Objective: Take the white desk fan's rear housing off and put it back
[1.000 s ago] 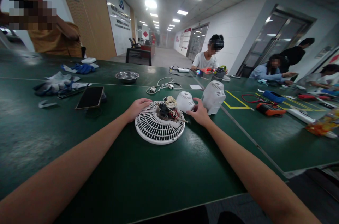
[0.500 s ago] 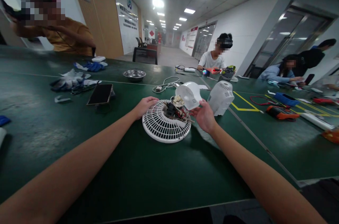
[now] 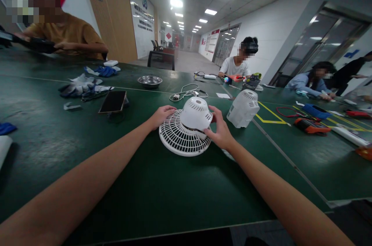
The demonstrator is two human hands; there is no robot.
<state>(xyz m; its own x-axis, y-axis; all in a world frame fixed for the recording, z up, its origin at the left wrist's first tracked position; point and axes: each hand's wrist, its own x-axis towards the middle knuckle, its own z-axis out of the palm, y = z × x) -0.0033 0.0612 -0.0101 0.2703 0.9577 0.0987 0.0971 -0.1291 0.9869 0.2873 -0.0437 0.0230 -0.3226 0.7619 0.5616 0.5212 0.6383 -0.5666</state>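
Observation:
A round white fan grille (image 3: 186, 147) lies on the green table. Over its middle sits a white slotted motor cover (image 3: 195, 114), which hides the motor and wires. My right hand (image 3: 221, 129) grips the cover's right side, thumb at its lower edge and fingers behind. At the grille's upper left rim, my left hand (image 3: 163, 116) holds the edge with its fingers together. A white plastic housing (image 3: 243, 109) stands upright to the right of my right hand.
Behind the grille are a white cable (image 3: 186, 93) and a metal bowl (image 3: 150, 80). A phone (image 3: 112, 102) and gloves (image 3: 81, 86) lie left. An orange meter (image 3: 311, 126) and blue tray (image 3: 315, 110) lie right. Several people sit around the table (image 3: 162, 199).
My right hand has brought the cover left and down over the motor, turning it dome up. The left hand stays on the rim. The person at the far left has lowered their arms.

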